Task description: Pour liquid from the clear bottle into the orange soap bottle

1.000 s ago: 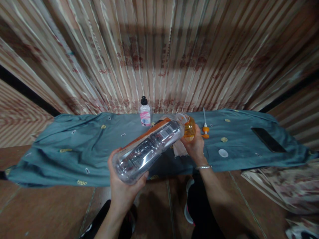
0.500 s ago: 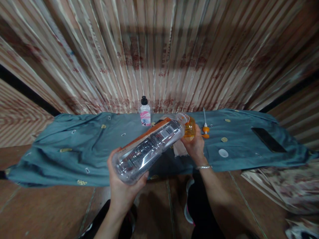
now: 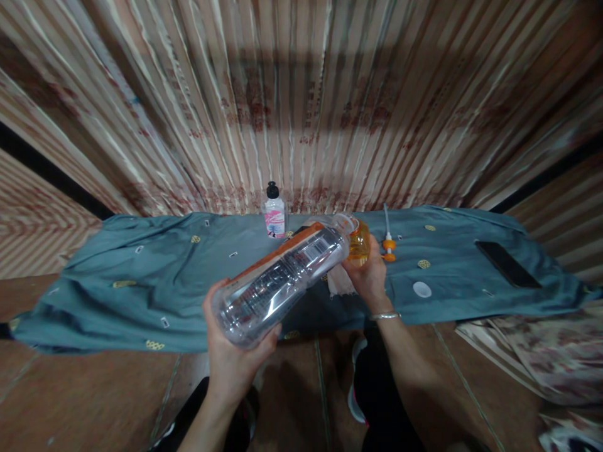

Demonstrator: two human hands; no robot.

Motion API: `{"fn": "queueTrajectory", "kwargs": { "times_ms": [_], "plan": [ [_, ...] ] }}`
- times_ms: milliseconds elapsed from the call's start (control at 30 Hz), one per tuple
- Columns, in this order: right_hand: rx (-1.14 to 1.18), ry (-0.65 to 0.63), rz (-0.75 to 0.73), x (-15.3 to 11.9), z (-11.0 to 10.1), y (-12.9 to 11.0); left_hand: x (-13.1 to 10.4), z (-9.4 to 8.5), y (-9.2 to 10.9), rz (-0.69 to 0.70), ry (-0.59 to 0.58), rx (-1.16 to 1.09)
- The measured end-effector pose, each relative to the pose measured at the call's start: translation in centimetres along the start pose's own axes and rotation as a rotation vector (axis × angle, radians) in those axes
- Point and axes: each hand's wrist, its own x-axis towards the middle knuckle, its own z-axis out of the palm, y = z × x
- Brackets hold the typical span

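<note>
A large clear plastic bottle (image 3: 282, 285) with an orange label lies tilted in the air, its base wrapped by my left hand (image 3: 233, 358). Its mouth points up and right, at the neck of a smaller bottle of amber liquid (image 3: 360, 245). My right hand (image 3: 370, 276) grips that amber bottle from the right and below. Whether the two rims touch, I cannot tell. Just right of my right hand lies an orange pump top (image 3: 389, 247) with a pale tube. A white round cap (image 3: 423, 289) rests nearby.
A teal patterned cloth (image 3: 155, 270) covers the narrow table. A pink-labelled bottle with a black cap (image 3: 275, 216) stands at the back. A pale cloth (image 3: 340, 284) lies under the held bottles. Far right is a black phone (image 3: 506, 263). A pleated curtain (image 3: 292, 107) hangs behind.
</note>
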Motion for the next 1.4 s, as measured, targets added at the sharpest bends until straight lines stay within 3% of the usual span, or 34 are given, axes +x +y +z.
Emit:
{"fn": "queueTrajectory", "kwargs": {
  "times_ms": [300, 800, 1000, 1400],
  "plan": [
    [0.017, -0.033, 0.026, 0.06, -0.09, 0.01, -0.22, -0.02, 0.11, 0.071, -0.023, 0.025],
    [0.0, -0.009, 0.0, 0.05, -0.11, -0.03, -0.05, 0.18, 0.52, -0.064, 0.015, -0.035],
    [0.007, -0.017, 0.017, 0.12, -0.3, -0.22, 0.02, 0.17, 0.38, -0.009, 0.005, -0.005],
    [-0.019, 0.001, -0.012, 0.07, -0.11, -0.02, -0.06, 0.04, 0.16, -0.032, 0.009, -0.01]
  ]
}}
